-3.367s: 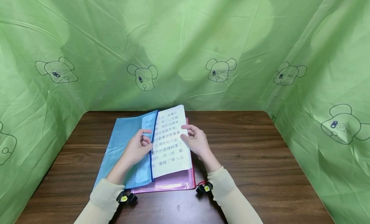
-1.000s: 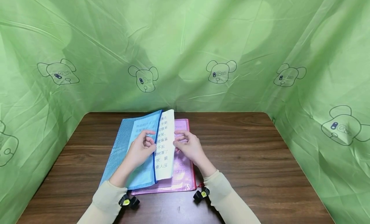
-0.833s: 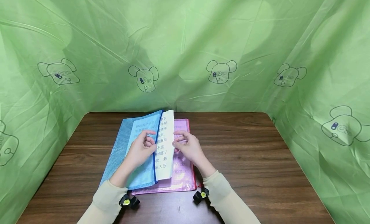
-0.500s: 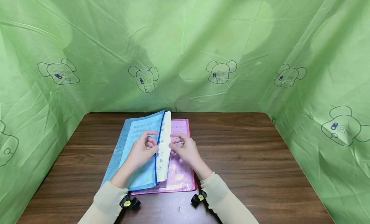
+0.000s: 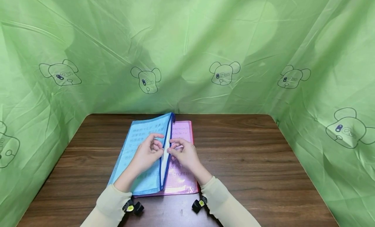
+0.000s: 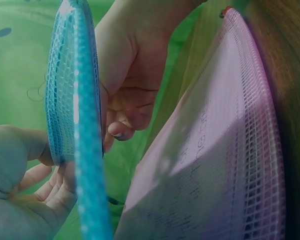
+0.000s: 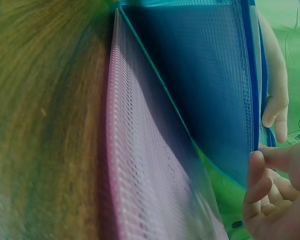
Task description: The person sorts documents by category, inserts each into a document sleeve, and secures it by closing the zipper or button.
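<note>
A blue mesh zip pouch [image 5: 146, 181] stands with its right side tilted up and its mouth parted. Printed paper shows through its front, and a white strip of the paper [image 5: 165, 166] is visible in the opening. My left hand [image 5: 147, 154] pinches the front edge of the mouth between thumb and fingers. With thumb and fingertips, my right hand [image 5: 185, 154] pinches the back zip edge, as the right wrist view also shows. Partly under the blue pouch lies a pink mesh zip pouch [image 5: 183, 183] with a printed sheet inside.
Both pouches are on a dark wood-grain table [image 5: 249, 162]. Green cloth [image 5: 187, 93] with mouse-head drawings hangs at the back and both sides. A black camera is strapped on each wrist.
The paper has slid leftwards into the blue pouch, from mostly sticking out to a thin strip in the mouth. My right hand has moved left and now grips the pouch edge instead of the paper.
</note>
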A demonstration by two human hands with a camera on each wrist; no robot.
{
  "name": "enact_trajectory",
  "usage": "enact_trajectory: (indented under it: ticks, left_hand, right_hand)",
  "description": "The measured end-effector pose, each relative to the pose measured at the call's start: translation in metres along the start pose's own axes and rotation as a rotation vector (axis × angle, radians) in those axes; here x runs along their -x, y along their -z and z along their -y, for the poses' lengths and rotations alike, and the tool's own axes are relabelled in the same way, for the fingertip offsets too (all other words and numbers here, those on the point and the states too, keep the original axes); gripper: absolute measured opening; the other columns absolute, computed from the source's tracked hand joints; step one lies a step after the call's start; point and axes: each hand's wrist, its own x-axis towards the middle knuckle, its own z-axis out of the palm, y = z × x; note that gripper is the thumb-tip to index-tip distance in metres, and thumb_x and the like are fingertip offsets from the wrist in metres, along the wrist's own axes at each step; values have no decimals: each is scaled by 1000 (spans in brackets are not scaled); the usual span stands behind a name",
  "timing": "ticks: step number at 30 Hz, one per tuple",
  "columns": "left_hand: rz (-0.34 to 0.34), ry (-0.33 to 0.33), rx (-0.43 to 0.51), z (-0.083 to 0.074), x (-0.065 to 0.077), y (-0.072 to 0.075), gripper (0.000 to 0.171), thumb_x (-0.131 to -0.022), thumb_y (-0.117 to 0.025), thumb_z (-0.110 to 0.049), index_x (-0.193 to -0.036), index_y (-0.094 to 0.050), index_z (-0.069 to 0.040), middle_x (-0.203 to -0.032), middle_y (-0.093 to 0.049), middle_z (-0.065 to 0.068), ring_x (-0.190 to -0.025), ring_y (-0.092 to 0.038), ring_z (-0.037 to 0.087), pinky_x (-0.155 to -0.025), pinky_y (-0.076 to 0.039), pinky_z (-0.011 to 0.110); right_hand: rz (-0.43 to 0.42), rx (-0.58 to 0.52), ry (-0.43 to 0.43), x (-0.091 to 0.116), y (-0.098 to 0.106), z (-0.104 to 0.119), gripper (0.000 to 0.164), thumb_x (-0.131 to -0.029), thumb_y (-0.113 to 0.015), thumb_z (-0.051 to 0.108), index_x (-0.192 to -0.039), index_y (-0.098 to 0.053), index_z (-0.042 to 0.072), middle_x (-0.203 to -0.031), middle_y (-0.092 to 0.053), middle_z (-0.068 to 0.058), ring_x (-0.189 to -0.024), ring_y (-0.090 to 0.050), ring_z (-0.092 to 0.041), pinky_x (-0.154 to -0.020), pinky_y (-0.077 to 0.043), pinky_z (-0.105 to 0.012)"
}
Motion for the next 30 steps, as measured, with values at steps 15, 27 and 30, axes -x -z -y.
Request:
enact_trajectory:
  ticks: [15, 27, 30]
  left_hand:
    - [-7, -4, -15, -2, 1, 0, 53, -92, -72, 6, -141, -61, -12, -101, -67, 7, -88, -66, 22, -71, -56, 25]
    - [-6, -7, -22, -7, 3, 0, 53, -92, -72, 5, -141, -61, -11, -102, -67, 8, -88, -65, 23, -70, -57, 26]
    - [-11, -5, -24, -7, 3, 1, 53, -92, -72, 5, -141, -60, -11, -102, -67, 8, -88, -65, 23, -71, -57, 26]
  right_hand:
    - [66, 39, 11, 1, 2, 2, 33, -97, -80, 5, -130, -77, 3, -99, -69, -5, -76, -76, -37, -50, -52, -22]
    - [48, 118, 12, 2, 3, 2, 32, -97, -82, 10, -129, -79, 6, -112, -65, -12, -72, -68, -8, -54, -55, -23]
    - [27, 123, 10, 3, 2, 2, 32, -96, -82, 10, -128, -78, 6, -113, -65, -12, -71, -68, -8, -52, -54, -23]
